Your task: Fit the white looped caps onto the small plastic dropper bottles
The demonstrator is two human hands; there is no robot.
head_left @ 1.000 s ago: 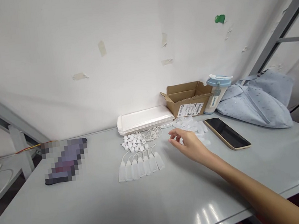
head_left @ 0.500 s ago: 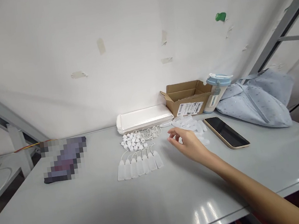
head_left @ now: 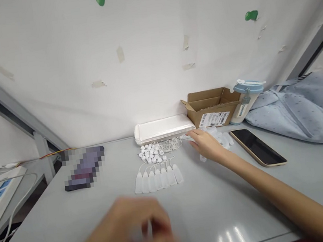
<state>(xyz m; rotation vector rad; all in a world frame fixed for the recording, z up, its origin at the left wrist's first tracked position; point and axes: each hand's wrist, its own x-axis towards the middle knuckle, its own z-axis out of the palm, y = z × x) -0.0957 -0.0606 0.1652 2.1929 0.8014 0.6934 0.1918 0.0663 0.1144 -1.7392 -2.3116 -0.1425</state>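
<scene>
the left hand (head_left: 134,229) has come into view, low and close over the desk (head_left: 74,227). it is blurred, fingers curled; i cannot tell if it holds anything. beyond it the row of small bottles (head_left: 158,178) lies as before, loose caps (head_left: 153,152) just behind. the right hand (head_left: 208,146) has reached farther, loosely open, onto the pile of clear bottles (head_left: 223,138) before the cardboard box (head_left: 213,108).
</scene>
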